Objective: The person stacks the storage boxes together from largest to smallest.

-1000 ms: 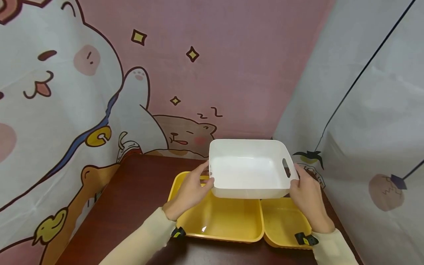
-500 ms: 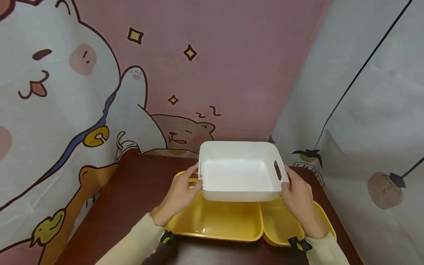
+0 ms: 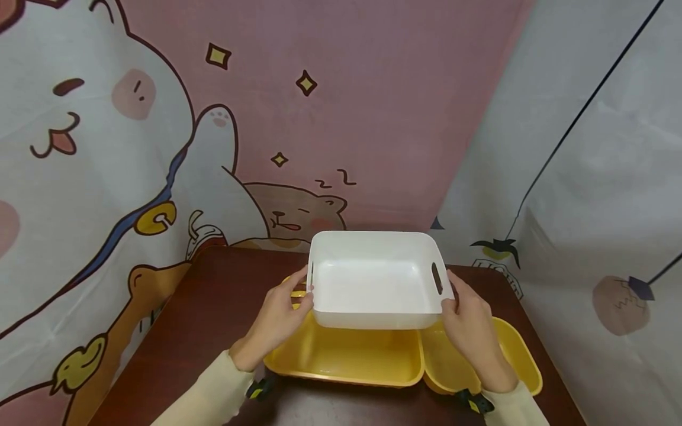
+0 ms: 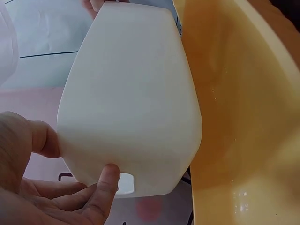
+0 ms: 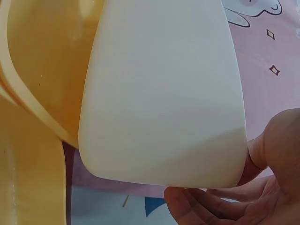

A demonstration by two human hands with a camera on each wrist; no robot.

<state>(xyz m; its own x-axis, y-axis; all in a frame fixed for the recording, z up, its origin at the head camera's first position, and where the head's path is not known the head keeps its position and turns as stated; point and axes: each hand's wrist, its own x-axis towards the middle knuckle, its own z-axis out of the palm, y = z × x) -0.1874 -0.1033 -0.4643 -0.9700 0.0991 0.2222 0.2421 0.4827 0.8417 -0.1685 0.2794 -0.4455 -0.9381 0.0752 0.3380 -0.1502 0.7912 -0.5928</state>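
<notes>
A white rectangular plastic basket (image 3: 375, 284) with handle cutouts in its ends is held up, its inside tilted towards the head camera. My left hand (image 3: 274, 316) grips its left end, thumb near the rim; in the left wrist view the fingers (image 4: 108, 180) lie beside a handle cutout. My right hand (image 3: 471, 325) holds the right end, and the right wrist view shows its fingers (image 5: 187, 201) against the basket's edge. Beneath it are a larger yellow bin (image 3: 367, 358) and, on its right, a smaller yellow bin (image 3: 514, 349), both partly hidden.
The yellow bins stand side by side on a dark red-brown table (image 3: 213, 296). A pink cartoon cloth (image 3: 383, 118) hangs behind, and a pale cloth (image 3: 575, 195) closes off the right side.
Both hands have carried the white basket left and slightly down towards the person. More of the smaller yellow bin shows at the right. The grip on both ends is unchanged.
</notes>
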